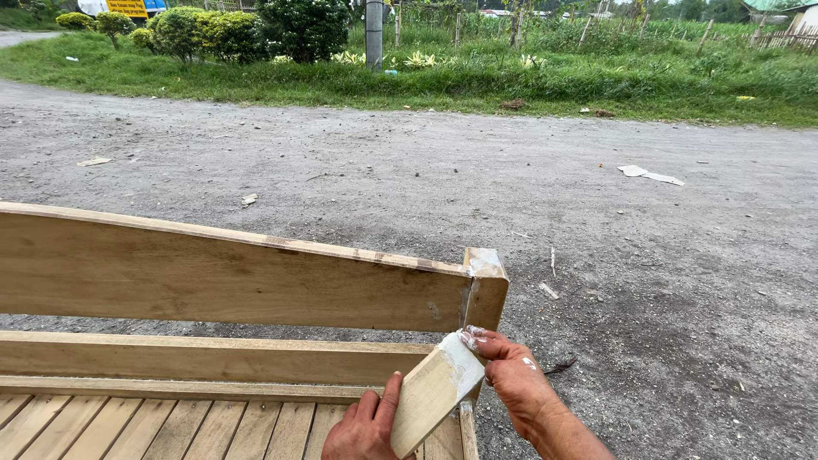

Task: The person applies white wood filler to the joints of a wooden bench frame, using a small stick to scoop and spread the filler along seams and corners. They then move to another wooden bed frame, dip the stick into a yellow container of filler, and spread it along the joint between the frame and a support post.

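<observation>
Left hand (365, 428) wrapped around the lower end of a short pale wooden block (433, 390) with a white-smeared top end, thumb up along its face. Grip closed on the block.

Right hand (514, 375) just right of the block, fingers (477, 339) curled over its white-coated upper end, fingertips smeared white. Touching the block; looks like a partial pinch on that end, full closure not readable from this angle.

Block tilted, upper end leaning right, between both hands and pressed against the corner post (486, 294) of an unfinished light-wood slatted bench (213, 281). Post directly above the right hand, white filler patch on its top cap.

Bench backrest plank running left from the post, above and left of the left hand. Lower rail (204, 358) under it, at about the height of the block's top end. Seat slats (170, 426) left of the left hand, bottom edge of view.

Grey gravel road (596, 213) beyond and to the right of the right hand. Dark twig (561, 367) on the gravel just right of the right hand. White paper scraps (648, 175) well up and right. Grass verge (511, 81) with green shrubs (230, 32) and a grey pole (374, 32) far above both hands.
</observation>
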A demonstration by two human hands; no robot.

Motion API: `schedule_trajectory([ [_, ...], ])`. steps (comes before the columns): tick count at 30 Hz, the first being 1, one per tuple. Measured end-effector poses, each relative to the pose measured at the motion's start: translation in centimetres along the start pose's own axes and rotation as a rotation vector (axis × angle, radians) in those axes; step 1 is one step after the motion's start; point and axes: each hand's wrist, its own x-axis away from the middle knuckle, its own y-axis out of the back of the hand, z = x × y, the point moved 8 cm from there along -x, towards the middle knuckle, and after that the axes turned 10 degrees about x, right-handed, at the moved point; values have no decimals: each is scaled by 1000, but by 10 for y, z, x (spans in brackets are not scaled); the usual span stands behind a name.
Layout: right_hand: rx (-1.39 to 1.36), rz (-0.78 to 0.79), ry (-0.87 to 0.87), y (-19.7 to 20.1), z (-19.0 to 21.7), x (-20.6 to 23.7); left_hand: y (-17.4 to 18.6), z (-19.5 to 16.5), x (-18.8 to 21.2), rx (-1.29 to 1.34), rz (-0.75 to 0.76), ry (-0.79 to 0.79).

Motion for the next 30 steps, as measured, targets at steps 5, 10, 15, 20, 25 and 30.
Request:
schedule_trajectory([
  [5, -38, 61, -9, 2, -12, -8, 3, -3, -1, 13, 61, 51],
  [10, -220, 71, -73, 9, -17, -10, 1, -2, -4, 10, 94, 46],
  [15, -37, -20, 136, 19, 21, -15, -4, 8, -7, -39, 81, 22],
  [20, 859, -397, 625, 19, 74, 14, -6, 26, -5, -20, 83, 136],
  [25, 1387, -623, 914, -10, 101, 39, -13, 39, -7, -11, 134, 201],
  [30, 1903, -593, 734, -36, 101, 34, -15, 52, -9, -23, 94, 185],
])
